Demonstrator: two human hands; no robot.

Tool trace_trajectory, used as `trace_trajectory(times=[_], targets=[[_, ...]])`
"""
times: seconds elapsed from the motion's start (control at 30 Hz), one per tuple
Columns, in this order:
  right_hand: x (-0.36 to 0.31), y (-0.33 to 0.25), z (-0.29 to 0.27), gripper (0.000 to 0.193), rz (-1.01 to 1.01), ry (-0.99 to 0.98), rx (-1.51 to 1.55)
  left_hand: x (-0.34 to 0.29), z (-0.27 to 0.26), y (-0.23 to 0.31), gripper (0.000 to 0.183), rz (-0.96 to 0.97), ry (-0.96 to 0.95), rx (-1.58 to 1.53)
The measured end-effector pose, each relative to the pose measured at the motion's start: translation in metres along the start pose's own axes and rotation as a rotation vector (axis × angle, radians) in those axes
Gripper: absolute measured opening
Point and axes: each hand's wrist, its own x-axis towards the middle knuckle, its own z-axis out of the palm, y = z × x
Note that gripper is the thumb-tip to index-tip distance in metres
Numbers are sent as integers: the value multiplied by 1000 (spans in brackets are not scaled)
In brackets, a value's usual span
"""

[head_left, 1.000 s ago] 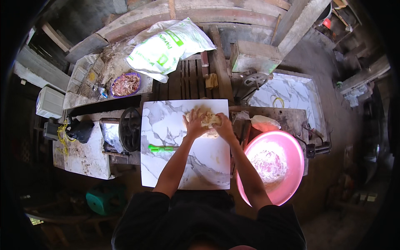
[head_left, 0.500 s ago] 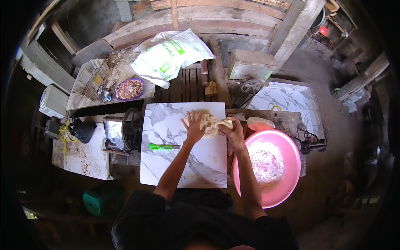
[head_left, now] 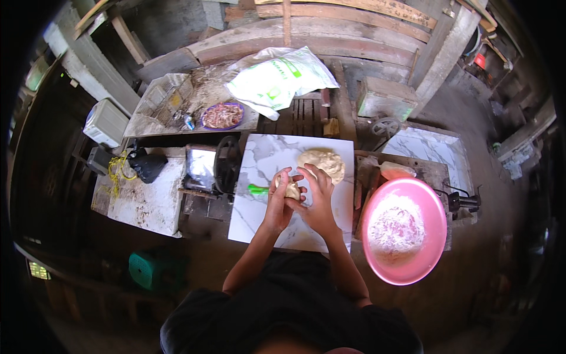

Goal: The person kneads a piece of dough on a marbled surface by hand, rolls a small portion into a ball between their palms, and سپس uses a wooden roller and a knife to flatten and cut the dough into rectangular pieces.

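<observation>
Piece [head_left: 291,190] Apart, Dough [head_left: 327,163] Remaining

Left hand [head_left: 276,206] is grasping the piece over the board [head_left: 262,158]; right hand [head_left: 318,207] is curving beside it, grip unclear. Beyond, the larger dough is lying on the board, seemingly unportioned.

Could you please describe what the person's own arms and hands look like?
The left hand and right hand are bare, with no gloves visible. The forearms are uncovered too, with no watch or band showing, and the short sleeves are plain black.
</observation>
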Motion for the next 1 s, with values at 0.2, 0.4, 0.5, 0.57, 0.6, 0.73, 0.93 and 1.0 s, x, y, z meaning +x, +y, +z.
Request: trace_trajectory(times=[0.2,0.4,0.5,0.57,0.6,0.73,0.93,1.0], targets=[[3,-3,13,40,-86,56,323,-3,-16,10,39,-108,-63,19],[-6,-26,37,34,-137,90,276,30,-60,-28,39,218,-288,185],[-4,-25,42,30,-168,223,225,40,-59,-30,37,321,-803,-359],[-8,-21,38,20,-150,364,123,-22,3,5,55,129,31,-278],[-13,-22,41,16,-93,345,265,-33,13,19,61,107,-57,-271],[0,-32,45,25,24,490,632,-28,7,20,60,43,-161,-198],[2,-24,43,28,129,188,166,-19,6,4,52,-48,-212,-262],[-2,-34,46,26,39,215,-75,-11,-12,0,45,51,-402,-326]])
